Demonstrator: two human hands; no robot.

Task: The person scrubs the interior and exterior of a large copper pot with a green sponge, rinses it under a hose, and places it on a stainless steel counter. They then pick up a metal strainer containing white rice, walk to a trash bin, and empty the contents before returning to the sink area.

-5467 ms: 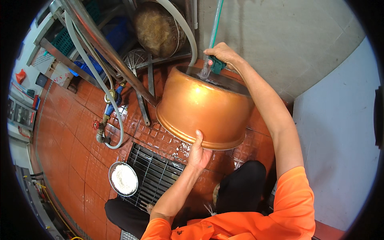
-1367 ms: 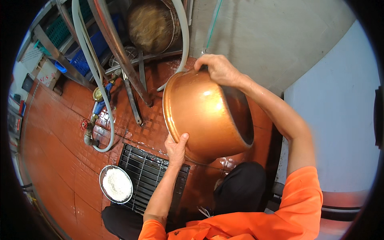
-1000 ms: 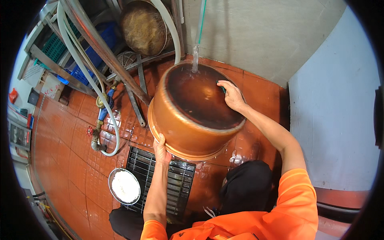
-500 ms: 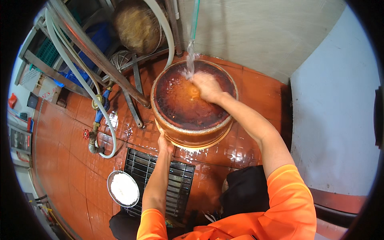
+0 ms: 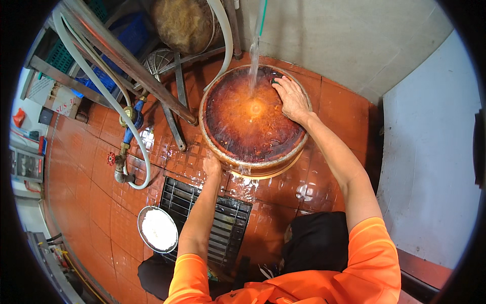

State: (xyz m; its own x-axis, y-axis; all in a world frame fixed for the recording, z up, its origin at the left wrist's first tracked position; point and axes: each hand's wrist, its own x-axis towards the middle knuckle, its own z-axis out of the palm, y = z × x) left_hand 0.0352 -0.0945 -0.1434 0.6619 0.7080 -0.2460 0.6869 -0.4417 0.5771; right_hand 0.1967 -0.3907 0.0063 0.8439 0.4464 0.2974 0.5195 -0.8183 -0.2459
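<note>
A large round pot [image 5: 238,129], stained brown and burnt dark, stands bottom-up on the wet floor in front of me. My left hand [image 5: 212,166] grips its side low down at the near left; its fingers are partly hidden. Over the right part of the pot's bottom lies my right hand [image 5: 293,99], fingers bent over a small dark green scouring pad [image 5: 276,80] that shows only at the fingertips. Water [image 5: 254,68] pours from a clear greenish hose [image 5: 262,17] onto the pot's bottom and spreads across it.
By my left forearm, a metal bowl [image 5: 174,243] with white contents sits beside a floor drain grate [image 5: 230,223]. Metal rack legs [image 5: 172,121], a pale hose [image 5: 146,167] and a valve with a red handwheel [image 5: 111,158] are at the left. Walls rise behind and right.
My right hand has moved from the middle of the pot's bottom toward its right rim. Its motion blur is gone. My left hand keeps its place at the pot's side.
</note>
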